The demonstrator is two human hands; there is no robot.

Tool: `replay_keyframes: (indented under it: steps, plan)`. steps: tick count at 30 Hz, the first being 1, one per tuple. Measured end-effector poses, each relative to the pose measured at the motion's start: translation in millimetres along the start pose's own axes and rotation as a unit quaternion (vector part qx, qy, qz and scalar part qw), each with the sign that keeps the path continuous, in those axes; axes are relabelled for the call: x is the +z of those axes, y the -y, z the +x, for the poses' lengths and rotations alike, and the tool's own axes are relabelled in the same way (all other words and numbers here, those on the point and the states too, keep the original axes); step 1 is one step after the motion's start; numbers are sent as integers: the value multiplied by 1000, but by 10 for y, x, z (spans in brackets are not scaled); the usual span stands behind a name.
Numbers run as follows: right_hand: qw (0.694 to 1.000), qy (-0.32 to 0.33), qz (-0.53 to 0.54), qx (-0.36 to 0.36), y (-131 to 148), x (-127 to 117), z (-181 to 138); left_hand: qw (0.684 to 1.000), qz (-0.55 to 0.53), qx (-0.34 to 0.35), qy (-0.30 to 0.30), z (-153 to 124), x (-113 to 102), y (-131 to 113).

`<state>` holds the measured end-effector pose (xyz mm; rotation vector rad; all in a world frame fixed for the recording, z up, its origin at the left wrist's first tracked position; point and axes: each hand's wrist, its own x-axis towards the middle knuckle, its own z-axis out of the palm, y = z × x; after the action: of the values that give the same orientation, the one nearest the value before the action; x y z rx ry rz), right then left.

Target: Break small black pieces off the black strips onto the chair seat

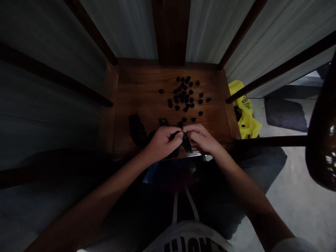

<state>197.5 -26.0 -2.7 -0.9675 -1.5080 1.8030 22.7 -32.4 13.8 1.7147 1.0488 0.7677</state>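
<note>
Both hands meet over the near edge of a wooden chair seat. My left hand pinches a black piece that looks thin and ragged; its exact kind is too dark to make out. From the other side my right hand has its fingers closed on the same piece. Beyond the hands, several small round black pieces lie scattered on the seat. To the left of my left hand rests a dark elongated bundle, its details lost in shadow.
Wooden bars and a back slat rise around the seat. A yellow plastic bag with dark bits in it sits beyond the seat's right side. Under the hands, a bluish plastic bag lies near my lap. A glossy dark object stands at far right.
</note>
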Motion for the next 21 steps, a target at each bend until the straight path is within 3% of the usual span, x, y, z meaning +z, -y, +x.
replay_keyframes:
  steps: [5, 10, 13, 15, 17, 21]
  plan:
    - [998, -45, 46, 28, -200, 32, 45, 989, 117, 81, -24, -5, 24, 54]
    - [998, -42, 23, 29, -297, 81, 49, 942, 263, 209, 6, -59, -8, 128]
    - [999, -24, -35, 7, -241, 68, 63, 943, 269, 195, 0, -62, -30, 153]
    - [988, -50, -137, -42, -181, 47, 70, 962, 237, 138, 2, -34, -38, 151]
    - [952, -106, -271, -99, -135, 35, 64, 979, 193, 65, 14, 3, -37, 138]
    - [829, -174, -513, -135, -128, 68, 14, 993, 114, -11, 16, 29, 0, 110]
